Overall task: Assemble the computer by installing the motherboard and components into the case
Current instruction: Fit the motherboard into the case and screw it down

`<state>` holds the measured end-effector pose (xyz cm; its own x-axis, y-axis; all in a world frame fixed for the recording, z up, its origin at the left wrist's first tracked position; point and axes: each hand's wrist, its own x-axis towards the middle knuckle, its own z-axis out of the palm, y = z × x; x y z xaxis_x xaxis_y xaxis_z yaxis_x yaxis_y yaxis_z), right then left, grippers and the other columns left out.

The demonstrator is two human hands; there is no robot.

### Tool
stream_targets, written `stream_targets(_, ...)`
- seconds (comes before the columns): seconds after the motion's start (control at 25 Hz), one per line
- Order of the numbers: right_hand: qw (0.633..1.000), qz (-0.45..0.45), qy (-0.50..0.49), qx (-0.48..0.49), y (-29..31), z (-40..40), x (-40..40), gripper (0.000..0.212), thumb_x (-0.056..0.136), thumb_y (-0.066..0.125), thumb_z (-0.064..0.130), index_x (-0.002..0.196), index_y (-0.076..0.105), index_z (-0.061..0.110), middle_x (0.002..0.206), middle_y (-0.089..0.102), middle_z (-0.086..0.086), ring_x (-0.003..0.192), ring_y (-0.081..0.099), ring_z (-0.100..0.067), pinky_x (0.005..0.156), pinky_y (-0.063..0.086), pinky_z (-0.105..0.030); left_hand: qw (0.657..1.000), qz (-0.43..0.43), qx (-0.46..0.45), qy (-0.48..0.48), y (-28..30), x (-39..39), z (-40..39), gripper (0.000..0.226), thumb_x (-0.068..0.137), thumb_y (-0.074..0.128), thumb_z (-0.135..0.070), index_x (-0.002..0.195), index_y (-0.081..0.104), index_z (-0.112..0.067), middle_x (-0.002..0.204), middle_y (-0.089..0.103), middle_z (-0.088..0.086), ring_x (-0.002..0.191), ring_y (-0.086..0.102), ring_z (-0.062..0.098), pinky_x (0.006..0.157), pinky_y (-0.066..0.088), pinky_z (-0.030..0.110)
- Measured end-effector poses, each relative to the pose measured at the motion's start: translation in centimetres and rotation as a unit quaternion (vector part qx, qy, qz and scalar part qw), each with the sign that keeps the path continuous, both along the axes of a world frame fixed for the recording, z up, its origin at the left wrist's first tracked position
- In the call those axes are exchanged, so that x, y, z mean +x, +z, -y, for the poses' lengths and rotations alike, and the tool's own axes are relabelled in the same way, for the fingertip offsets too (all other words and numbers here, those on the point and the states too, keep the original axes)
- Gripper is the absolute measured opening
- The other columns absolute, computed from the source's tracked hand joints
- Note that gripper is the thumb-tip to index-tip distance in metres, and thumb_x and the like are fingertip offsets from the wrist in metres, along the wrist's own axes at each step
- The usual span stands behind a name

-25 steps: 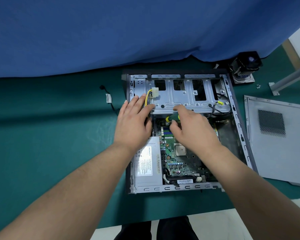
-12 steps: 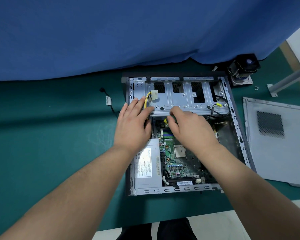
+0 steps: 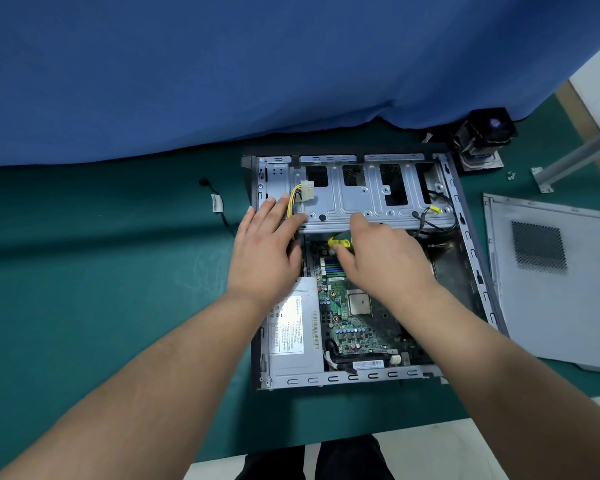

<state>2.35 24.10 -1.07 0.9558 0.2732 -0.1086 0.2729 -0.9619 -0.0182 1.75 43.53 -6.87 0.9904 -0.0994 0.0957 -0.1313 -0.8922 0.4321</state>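
Observation:
The open computer case [image 3: 465, 237] lies flat on the green mat. Inside it are the green motherboard [image 3: 347, 327] and, to its left, the grey power supply [image 3: 291, 334]. My left hand [image 3: 267, 251] rests with straight fingers on the near edge of the metal drive cage [image 3: 357, 202], beside the yellow wires with a white plug [image 3: 307, 194]. My right hand [image 3: 385, 258] grips a yellow-green screwdriver handle [image 3: 338, 242] just below the cage edge, over the motherboard's far end. The tool's tip is hidden.
A grey side panel [image 3: 551, 278] lies to the right of the case. A CPU cooler [image 3: 482, 140] stands behind the case's far right corner, with small screws [image 3: 511, 174] and a metal bracket [image 3: 575, 157] near it. A loose black cable [image 3: 219, 206] lies to the left.
Both hands stay at the drive cage's near edge. My right hand has shifted slightly with the screwdriver. The view has moved a little.

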Motion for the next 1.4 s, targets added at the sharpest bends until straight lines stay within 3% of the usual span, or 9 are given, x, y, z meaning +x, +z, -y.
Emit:
stream_targets(0.32,0.986,-0.082,0.129,0.063,0.3,1.8,0.7,0.035,0.095,0.060,0.021,0.126,0.044,0.018,0.121,0.044,-0.006,0.087,0.056,-0.027,0.068,0.049,-0.039,1.000,-0.003,-0.002,0.000,0.2,0.0,0.0,0.044,0.096,0.057,-0.024,0.140,0.058,-0.030,0.165,0.034,-0.001,0.153,0.025,0.023,0.128,0.007,0.042)
stream_targets(0.48,0.996,-0.013,0.088,-0.002,-0.1,1.5,0.8,0.027,0.100,0.053,0.039,0.109,0.049,0.014,0.090,0.058,-0.007,0.076,0.065,-0.034,0.054,0.033,-0.033,1.000,-0.003,-0.002,0.000,0.1,0.0,0.1,0.045,0.096,0.057,-0.023,0.140,0.058,-0.030,0.165,0.034,-0.001,0.153,0.025,0.023,0.128,0.008,0.043)
stream_targets(0.6,0.998,0.027,0.032,-0.041,-0.4,1.0,0.0,0.035,0.104,0.041,0.051,0.108,0.047,0.017,0.057,0.036,0.002,0.051,0.053,-0.031,0.044,0.019,-0.027,1.000,-0.001,-0.002,0.001,0.1,0.0,0.1,0.045,0.095,0.057,-0.023,0.140,0.058,-0.030,0.165,0.035,-0.001,0.153,0.025,0.023,0.128,0.006,0.040)
stream_targets(0.72,0.999,0.011,0.045,-0.022,-0.7,1.4,0.1,0.035,0.104,0.038,0.054,0.115,0.039,0.021,0.079,0.043,0.000,0.065,0.056,-0.031,0.044,0.020,-0.029,1.000,0.001,-0.001,0.001,0.1,0.0,0.0,0.045,0.095,0.058,-0.023,0.139,0.058,-0.030,0.164,0.035,0.000,0.153,0.025,0.023,0.128,0.007,0.041)
stream_targets(0.84,0.991,-0.050,0.114,0.047,-0.4,2.3,0.8,0.029,0.096,0.056,0.029,0.117,0.039,0.017,0.107,0.042,-0.005,0.087,0.055,-0.028,0.059,0.039,-0.035,1.000,0.003,-0.001,0.000,0.1,0.0,0.1,0.044,0.095,0.058,-0.023,0.138,0.059,-0.030,0.164,0.036,0.001,0.152,0.027,0.024,0.128,0.008,0.042)
stream_targets(0.96,0.994,-0.030,0.099,0.023,-0.6,2.4,0.6,0.022,0.099,0.053,0.031,0.111,0.044,0.014,0.104,0.054,-0.009,0.085,0.062,-0.033,0.060,0.037,-0.035,1.000,0.004,-0.003,0.000,0.1,0.0,0.1,0.044,0.095,0.058,-0.023,0.138,0.059,-0.030,0.163,0.037,0.001,0.152,0.027,0.024,0.128,0.007,0.040)
stream_targets(1.16,0.996,-0.014,-0.047,0.078,-1.8,1.3,-1.0,0.040,0.104,0.037,0.057,0.113,0.047,0.020,0.073,0.061,-0.007,0.071,0.063,-0.037,0.055,0.038,-0.037,1.000,0.004,-0.001,0.000,0.1,0.0,0.1,0.044,0.094,0.059,-0.022,0.138,0.059,-0.030,0.163,0.037,0.000,0.152,0.027,0.024,0.128,0.009,0.042)
stream_targets(1.28,0.983,-0.065,-0.045,0.168,-1.5,1.7,-0.8,0.030,0.101,0.052,0.049,0.114,0.041,0.024,0.091,0.057,-0.001,0.077,0.058,-0.030,0.062,0.038,-0.037,1.000,0.005,0.003,0.001,0.1,0.0,0.1,0.045,0.094,0.059,-0.022,0.138,0.059,-0.030,0.163,0.037,0.001,0.152,0.027,0.024,0.128,0.009,0.042)
stream_targets(1.4,0.982,-0.148,0.025,0.119,-0.6,2.9,0.5,0.035,0.094,0.061,0.028,0.122,0.039,0.025,0.115,0.052,-0.006,0.080,0.058,-0.028,0.067,0.045,-0.038,1.000,0.003,0.005,0.001,0.1,0.0,0.1,0.046,0.093,0.058,-0.022,0.138,0.059,-0.030,0.163,0.037,0.001,0.152,0.027,0.024,0.128,0.009,0.042)
